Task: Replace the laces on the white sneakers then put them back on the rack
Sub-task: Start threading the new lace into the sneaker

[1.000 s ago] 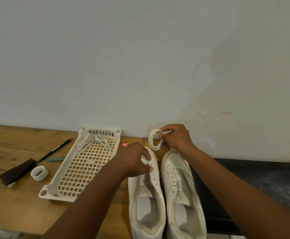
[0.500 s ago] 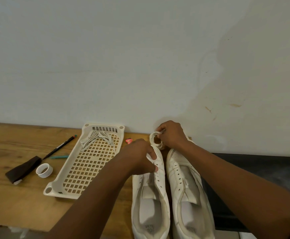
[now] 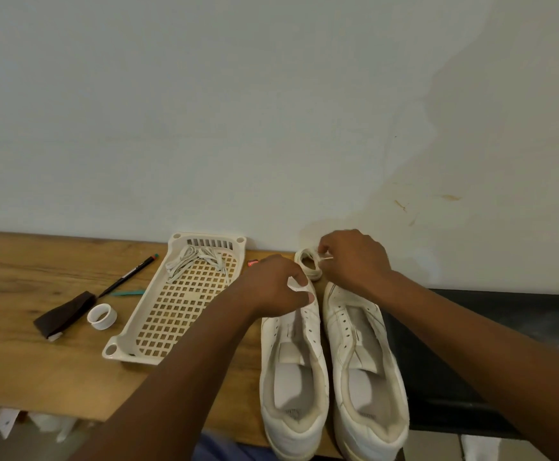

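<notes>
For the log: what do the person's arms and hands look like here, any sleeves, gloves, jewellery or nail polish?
Both forearms are bare up to the frame edge, with no sleeves in view. The left hand and right hand wear no gloves, and no rings, watch or bracelets show. One nail on the left hand looks pale pink, possibly polished. The right hand's nails are hidden.

No text can be read; faint grey print on the white leather sneakers' [image 3: 331,361] insoles is perhaps a brand, too blurred.
</notes>
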Motion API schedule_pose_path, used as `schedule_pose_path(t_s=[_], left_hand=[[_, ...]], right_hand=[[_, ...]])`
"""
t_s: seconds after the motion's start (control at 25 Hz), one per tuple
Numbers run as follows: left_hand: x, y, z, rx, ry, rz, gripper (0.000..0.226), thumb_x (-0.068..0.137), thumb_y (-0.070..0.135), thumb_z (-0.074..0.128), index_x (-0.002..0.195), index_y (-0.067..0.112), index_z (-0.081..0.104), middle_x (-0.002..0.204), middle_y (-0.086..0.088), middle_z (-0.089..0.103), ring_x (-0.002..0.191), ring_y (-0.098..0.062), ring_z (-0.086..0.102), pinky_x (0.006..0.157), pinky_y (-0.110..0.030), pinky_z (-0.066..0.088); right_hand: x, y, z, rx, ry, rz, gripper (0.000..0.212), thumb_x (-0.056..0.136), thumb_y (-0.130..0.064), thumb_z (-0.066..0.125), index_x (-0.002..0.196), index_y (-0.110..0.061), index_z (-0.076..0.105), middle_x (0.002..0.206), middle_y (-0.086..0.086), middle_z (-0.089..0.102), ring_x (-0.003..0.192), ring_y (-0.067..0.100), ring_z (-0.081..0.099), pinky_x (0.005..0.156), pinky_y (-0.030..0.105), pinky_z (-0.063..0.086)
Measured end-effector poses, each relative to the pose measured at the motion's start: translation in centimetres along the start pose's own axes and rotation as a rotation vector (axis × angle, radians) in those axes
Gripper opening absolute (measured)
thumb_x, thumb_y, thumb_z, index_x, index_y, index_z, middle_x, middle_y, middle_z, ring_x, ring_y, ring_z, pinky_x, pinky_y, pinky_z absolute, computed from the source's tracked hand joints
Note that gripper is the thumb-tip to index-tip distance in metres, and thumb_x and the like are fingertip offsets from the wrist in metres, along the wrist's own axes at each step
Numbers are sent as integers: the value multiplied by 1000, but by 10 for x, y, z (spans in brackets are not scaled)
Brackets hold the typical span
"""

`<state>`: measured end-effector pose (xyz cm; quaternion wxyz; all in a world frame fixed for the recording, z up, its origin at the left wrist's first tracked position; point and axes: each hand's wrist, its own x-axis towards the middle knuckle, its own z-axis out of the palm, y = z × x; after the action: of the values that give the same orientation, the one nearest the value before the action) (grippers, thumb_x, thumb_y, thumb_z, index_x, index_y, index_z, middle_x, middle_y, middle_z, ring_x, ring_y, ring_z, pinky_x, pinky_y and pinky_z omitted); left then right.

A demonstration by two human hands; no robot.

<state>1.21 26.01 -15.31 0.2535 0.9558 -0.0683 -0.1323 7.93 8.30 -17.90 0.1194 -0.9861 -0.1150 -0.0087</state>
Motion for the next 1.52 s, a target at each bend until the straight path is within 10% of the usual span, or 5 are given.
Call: schedule_pose_path(t_s=[0.32,1.08,1.52], left_hand=[[-8,10,7,60,-72,-68,51,78,51,81,123,29,68,137,6,55,125,-17,54,105,-36,47],[-5,-17,-23,1,73,-274,44,90,46,70,126,21,67,132,1,65,117,-21,61,95,-33,48],[-1,-104,-21,109,90,-613,48,95,40,60,138,19,54,136,-5,59,124,-25,57,101,-36,47]], right_hand=[[-62,20,-13,58,-188,54,48,93,-48,67,138,-35,60,140,-1,57,124,23,58,98,38,50],[-53,-28,-13,149,81,-103,28,96,-37,64,121,-28,72,116,-7,73,105,19,66,84,32,51],[64,-136,53,145,-130,-326,29,93,-38,68,121,-29,69,115,-3,70,108,20,61,87,38,53]])
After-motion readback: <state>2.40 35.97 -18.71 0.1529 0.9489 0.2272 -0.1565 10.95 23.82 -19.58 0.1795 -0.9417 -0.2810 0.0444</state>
